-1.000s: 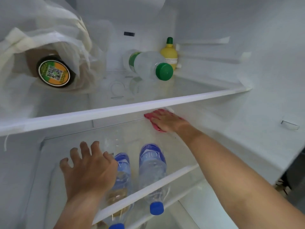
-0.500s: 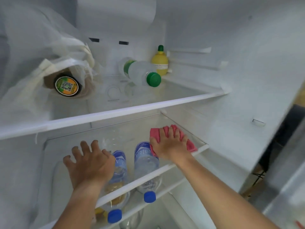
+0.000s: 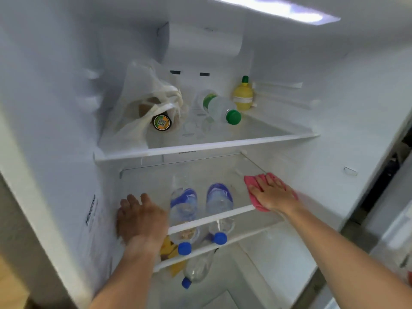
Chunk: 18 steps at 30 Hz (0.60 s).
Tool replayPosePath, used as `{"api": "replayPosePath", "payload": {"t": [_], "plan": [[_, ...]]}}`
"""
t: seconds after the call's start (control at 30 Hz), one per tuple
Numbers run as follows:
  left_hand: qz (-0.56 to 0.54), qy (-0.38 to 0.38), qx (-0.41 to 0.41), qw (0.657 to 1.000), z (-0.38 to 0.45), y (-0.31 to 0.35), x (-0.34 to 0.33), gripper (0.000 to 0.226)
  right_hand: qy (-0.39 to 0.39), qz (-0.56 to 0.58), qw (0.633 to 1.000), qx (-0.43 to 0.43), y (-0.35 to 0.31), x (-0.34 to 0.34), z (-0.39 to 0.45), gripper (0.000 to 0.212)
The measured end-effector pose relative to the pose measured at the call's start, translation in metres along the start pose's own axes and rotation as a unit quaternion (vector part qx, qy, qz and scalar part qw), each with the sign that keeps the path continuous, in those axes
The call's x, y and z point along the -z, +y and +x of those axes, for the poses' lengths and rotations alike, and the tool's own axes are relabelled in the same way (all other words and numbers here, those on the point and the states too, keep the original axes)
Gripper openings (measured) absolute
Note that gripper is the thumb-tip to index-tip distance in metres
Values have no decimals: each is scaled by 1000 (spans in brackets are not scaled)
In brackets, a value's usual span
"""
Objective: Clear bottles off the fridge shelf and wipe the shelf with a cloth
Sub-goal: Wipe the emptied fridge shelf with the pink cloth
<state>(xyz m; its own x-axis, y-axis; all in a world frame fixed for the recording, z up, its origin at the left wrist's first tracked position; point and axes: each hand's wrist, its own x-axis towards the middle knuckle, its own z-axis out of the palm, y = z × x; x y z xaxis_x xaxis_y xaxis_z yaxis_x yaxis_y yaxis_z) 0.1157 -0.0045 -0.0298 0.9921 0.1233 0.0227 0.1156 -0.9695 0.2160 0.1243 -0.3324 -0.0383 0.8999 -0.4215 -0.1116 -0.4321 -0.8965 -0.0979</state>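
Note:
The glass middle shelf (image 3: pixel 200 172) is bare on top. My right hand (image 3: pixel 270 194) presses flat on a pink cloth (image 3: pixel 258 206) at the shelf's front right corner, by the white front rail. My left hand (image 3: pixel 139 217) lies flat on the front left of the same shelf, fingers apart, holding nothing. Through the glass I see two blue-capped water bottles (image 3: pixel 184 204) (image 3: pixel 219 197) lying on the shelf below, caps toward me. A third blue-capped bottle (image 3: pixel 196 272) lies lower down.
On the upper shelf (image 3: pixel 223 144) lie a green-capped clear bottle (image 3: pixel 220 108), a yellow lemon-shaped bottle (image 3: pixel 243 95) at the back right, and a plastic bag (image 3: pixel 142 103) around a dark-lidded jar. The fridge's white walls close in on the left and right.
My right hand has slid the pink cloth from the back of the shelf to its front right corner. My left hand has stayed on the front left. The view has pulled back.

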Motion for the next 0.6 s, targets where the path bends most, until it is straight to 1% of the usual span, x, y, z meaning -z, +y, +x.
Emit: {"api": "replayPosePath", "payload": {"t": [0.03,0.07,0.1,0.17,0.23,0.27,0.33,0.43,0.5,0.57,0.6], "plan": [[8,12,-12,1000,-3,-1,-3,50,-4,0,1000,-15,-4,0,1,70],[9,23,-16,1000,-4,-3,-6,51,-8,1,1000,-11,-17,-4,-2,70],[6,30,-16,999,-4,-4,-8,52,-11,4,1000,15,-35,-10,-8,70],[8,38,-15,999,-4,-4,-10,54,-13,-3,992,124,-80,-24,-25,70],[13,45,-19,999,-3,-2,-12,57,-14,-7,971,238,-125,-33,-38,67],[16,46,-21,999,-3,-3,-12,57,-21,-3,961,276,-146,-34,-40,66],[20,48,-25,998,-4,-4,-13,58,-36,-10,947,319,-178,-35,-38,64],[33,56,-25,998,-4,-4,-15,57,-35,-24,934,355,-203,-30,-21,63],[34,66,-20,997,-2,-4,-16,57,-26,-31,930,364,-203,-24,0,62],[22,72,-17,997,0,-4,-18,56,-8,-51,938,343,-182,-15,27,58],[9,72,-16,997,0,-4,-19,56,2,-42,952,304,-163,-9,42,58]]}}
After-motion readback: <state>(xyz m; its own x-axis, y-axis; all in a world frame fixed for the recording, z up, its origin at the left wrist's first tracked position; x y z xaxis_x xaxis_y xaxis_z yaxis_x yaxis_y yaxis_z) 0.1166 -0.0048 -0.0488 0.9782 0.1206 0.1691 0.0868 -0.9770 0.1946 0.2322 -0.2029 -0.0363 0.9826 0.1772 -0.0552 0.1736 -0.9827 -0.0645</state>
